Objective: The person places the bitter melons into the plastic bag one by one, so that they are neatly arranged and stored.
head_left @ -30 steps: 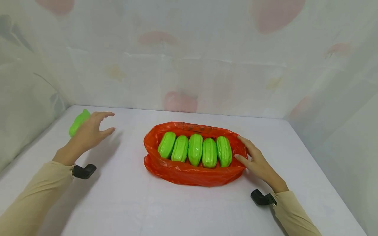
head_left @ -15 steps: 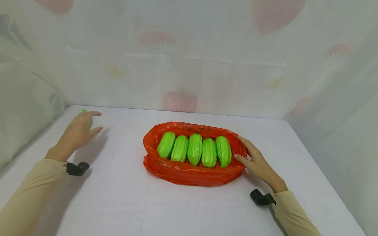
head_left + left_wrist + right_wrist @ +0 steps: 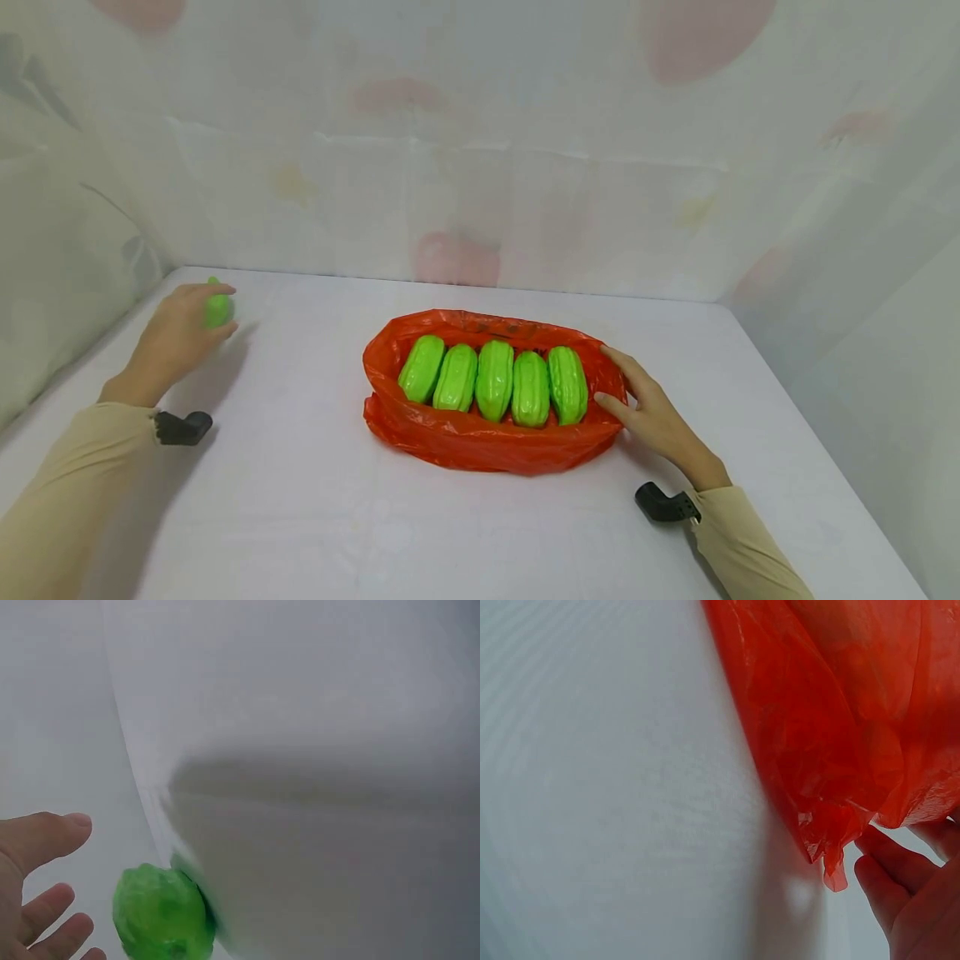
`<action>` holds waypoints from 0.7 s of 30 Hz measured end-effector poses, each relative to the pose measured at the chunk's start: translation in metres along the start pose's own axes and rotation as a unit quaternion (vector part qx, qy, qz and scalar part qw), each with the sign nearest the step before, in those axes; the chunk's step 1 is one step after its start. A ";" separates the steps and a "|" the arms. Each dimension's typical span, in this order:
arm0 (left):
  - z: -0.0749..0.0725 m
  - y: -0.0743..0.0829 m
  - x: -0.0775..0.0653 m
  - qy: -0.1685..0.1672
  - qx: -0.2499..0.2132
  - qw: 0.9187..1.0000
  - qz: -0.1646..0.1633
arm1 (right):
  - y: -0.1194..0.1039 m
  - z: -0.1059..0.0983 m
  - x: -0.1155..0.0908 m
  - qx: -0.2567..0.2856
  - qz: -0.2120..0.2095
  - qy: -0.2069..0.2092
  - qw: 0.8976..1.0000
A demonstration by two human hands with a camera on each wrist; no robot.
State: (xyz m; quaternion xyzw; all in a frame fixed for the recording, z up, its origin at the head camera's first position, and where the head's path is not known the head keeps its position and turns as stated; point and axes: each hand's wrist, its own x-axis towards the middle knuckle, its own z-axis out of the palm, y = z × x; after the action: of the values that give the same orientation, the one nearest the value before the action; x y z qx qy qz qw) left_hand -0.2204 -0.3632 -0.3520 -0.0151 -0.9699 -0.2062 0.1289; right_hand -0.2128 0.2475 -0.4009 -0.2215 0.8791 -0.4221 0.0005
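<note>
My left hand [image 3: 174,335] reaches over the table's far left corner, thumb and fingers spread apart. Just past its fingers lies a glossy green ribbed gourd [image 3: 219,310], like a bitter melon, partly hidden by the hand. In the left wrist view a gap shows between the gourd [image 3: 163,913] and the fingers [image 3: 46,904]. A red plastic bag [image 3: 487,450] sits mid-table, its mouth spread wide. Several similar green gourds [image 3: 494,381] lie in a row inside it. My right hand [image 3: 660,421] holds the bag's right end, thumb inside the rim, other fingers along the outside.
A white cloth covers the table [image 3: 315,525]. Behind it hangs a pale curtain [image 3: 480,167] with faded pink shapes, and similar sheets close in both sides. Black camera mounts [image 3: 183,428] are strapped at both wrists.
My left hand has moved left, first covering the lone gourd, which now shows between its thumb and fingers. My right hand and the bag have stayed almost still.
</note>
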 end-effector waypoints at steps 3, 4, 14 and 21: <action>0.000 -0.005 -0.002 0.015 -0.002 1.000 -0.004 | 0.000 0.000 0.000 0.002 -0.001 0.001 1.000; 0.000 -0.006 -0.002 0.021 -0.002 1.000 -0.004 | 0.000 0.000 0.000 0.002 -0.001 0.001 1.000; -0.002 -0.015 -0.003 0.021 0.000 1.000 -0.015 | 0.000 0.000 0.000 0.000 -0.004 0.001 1.000; -0.002 -0.020 -0.004 -0.014 0.014 0.998 -0.054 | 0.001 0.000 0.000 -0.001 -0.007 0.003 1.000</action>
State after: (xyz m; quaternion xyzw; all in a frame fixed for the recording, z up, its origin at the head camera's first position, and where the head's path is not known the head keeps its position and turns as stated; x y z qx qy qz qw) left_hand -0.2178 -0.3816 -0.3592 0.0360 -0.9737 -0.1994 0.1043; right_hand -0.2132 0.2475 -0.4015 -0.2262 0.8779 -0.4220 -0.0048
